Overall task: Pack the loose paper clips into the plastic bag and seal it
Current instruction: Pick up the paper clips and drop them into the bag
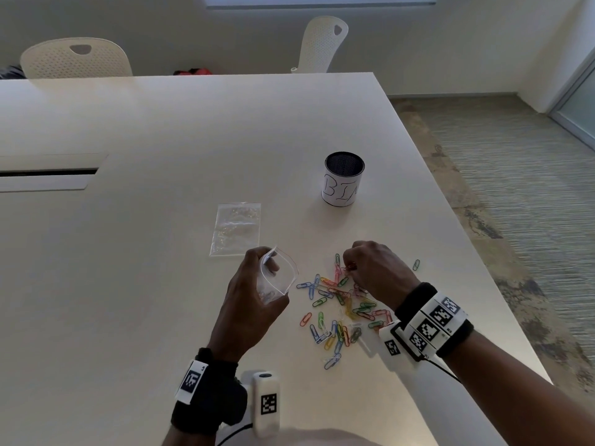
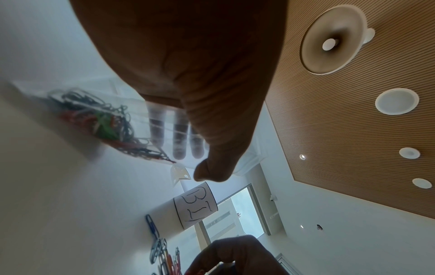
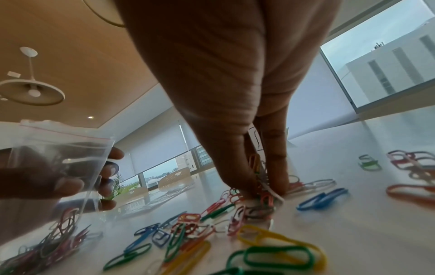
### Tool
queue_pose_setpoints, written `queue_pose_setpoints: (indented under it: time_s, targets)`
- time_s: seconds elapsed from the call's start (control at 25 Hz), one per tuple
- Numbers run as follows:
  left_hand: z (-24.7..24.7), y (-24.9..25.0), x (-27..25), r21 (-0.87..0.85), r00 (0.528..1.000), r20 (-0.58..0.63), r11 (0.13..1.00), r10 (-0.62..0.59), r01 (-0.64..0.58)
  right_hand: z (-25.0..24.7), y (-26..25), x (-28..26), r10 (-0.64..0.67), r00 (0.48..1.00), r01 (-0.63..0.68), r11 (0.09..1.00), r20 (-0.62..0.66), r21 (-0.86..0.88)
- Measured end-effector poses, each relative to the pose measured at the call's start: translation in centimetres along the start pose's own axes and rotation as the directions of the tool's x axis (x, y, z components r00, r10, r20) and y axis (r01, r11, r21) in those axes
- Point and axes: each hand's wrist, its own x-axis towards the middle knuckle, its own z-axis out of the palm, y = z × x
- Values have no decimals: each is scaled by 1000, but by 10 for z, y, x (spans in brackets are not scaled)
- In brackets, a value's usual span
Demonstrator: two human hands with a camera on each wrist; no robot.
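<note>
My left hand (image 1: 257,291) holds a small clear zip bag (image 1: 277,274) just above the white table (image 1: 161,252), mouth open toward the right; several coloured clips lie in its bottom (image 2: 103,122). The bag (image 3: 54,167) shows at the left of the right wrist view. To its right, many loose coloured paper clips (image 1: 341,310) are scattered on the table. My right hand (image 1: 373,272) is curled at the far side of the pile and pinches a few clips (image 3: 259,178) between thumb and fingers, tips down on the table.
A second clear bag (image 1: 235,228) lies flat beyond my left hand. A black mesh cup (image 1: 344,178) with a white hand-lettered label stands at the back right. One green clip (image 1: 416,264) lies apart near the table's right edge. Two white chairs stand behind.
</note>
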Motion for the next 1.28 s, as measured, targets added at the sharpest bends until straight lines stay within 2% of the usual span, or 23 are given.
queue_pose_setpoints:
  time_s: [0.2,0.36,0.44,0.56,0.68,0.76,0.84,0.92,0.96,1.04,1.16,1.28]
  targets:
    - [-3,7,-2,-15,1000,-7,1000,19,-19,-7,11,4,34,999,-35,986,8,164]
    - [-2,3,0,-2,1000,-8,1000,12,-12,-12,23,4,129,991,-126,916,17,381]
    - [-2,2,0,-1,1000,-3,1000,9,-9,-17,22,2,197,979,-188,815,44,548]
    - [-1,1,0,4,1000,0,1000,11,-11,-26,11,-4,239,967,-213,578,86,788]
    - [0,-1,0,5,1000,0,1000,9,-9,-34,-9,-7,222,972,-158,365,79,917]
    - [0,-1,1,5,1000,-3,1000,9,-9,-38,-29,-7,206,978,-98,274,41,957]
    - [-1,1,1,1,1000,-5,1000,8,-8,-37,-51,-9,199,980,-32,221,-13,975]
    - [-1,3,0,1,1000,-11,1000,8,-8,-33,-73,-11,199,977,30,235,-79,971]
    - [-1,3,0,-1,1000,-13,1000,7,-7,-30,-83,-12,193,973,65,279,-122,958]
    - [-1,4,-1,-11,1000,-20,1000,-3,3,-23,-96,-13,161,962,137,410,-220,902]
    - [-2,7,-3,-20,999,-26,1000,-23,23,-15,-106,-15,22,951,232,603,-307,763]
    - [-2,6,-4,-31,999,-20,999,-32,31,-14,-107,-16,-77,945,276,715,-319,643]
